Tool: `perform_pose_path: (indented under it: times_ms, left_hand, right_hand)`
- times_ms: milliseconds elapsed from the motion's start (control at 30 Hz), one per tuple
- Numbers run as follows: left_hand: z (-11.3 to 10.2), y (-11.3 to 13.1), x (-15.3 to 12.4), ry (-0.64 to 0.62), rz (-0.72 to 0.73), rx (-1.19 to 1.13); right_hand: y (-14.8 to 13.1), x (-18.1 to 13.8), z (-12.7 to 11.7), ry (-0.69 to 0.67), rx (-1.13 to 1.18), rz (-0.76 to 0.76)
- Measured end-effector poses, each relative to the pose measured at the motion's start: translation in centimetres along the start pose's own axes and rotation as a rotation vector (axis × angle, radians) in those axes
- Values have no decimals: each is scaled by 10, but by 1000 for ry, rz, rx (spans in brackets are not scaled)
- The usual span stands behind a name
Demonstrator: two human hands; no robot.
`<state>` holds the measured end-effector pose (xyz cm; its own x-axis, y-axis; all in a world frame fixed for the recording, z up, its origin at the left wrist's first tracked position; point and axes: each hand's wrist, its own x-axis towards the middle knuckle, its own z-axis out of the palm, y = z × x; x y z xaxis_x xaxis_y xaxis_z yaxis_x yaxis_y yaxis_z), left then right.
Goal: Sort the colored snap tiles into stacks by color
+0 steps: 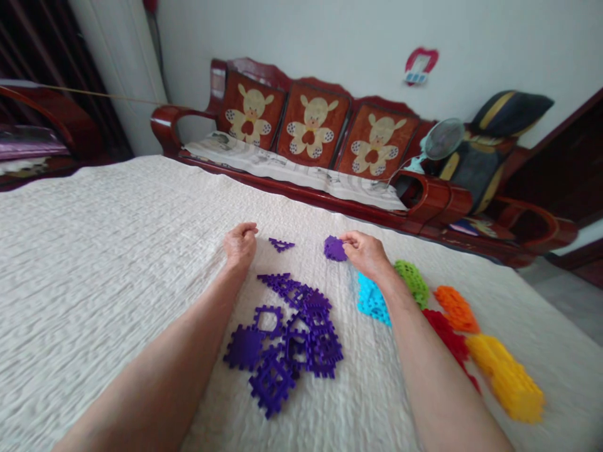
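Note:
Between the finger and thumb of my right hand is a solid purple interlocking tile with notched edges, held at the far middle of the white quilted cover. My left hand rests closed on the cover; I cannot make out anything in its curled fingers. Just right of it lies a purple triangular frame piece. Nearer to me, between my forearms, is a loose heap of purple interlocking tiles, some solid, some with open centres, several overlapping.
Beside and beyond my right forearm lie stacks of tiles: blue, green, orange, red and yellow. A wooden sofa with bear-patterned cushions stands beyond the cover. A small fan is at its right end.

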<state>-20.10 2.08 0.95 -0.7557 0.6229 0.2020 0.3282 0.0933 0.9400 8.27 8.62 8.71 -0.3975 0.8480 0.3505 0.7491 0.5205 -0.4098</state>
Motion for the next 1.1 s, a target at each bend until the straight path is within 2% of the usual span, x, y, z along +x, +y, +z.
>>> perform_pose_path:
  times_ms: [300, 533, 1100]
  left_hand:
    - [2, -1, 1, 13, 7, -6]
    - [2, -2, 1, 18, 23, -3]
    - [4, -2, 1, 8, 27, 5]
  right_hand:
    - [-11, -6, 10, -106, -153, -48]
    - [-9, -11, 8, -58, -322, -66]
    - [-2, -7, 14, -27, -289, -32]
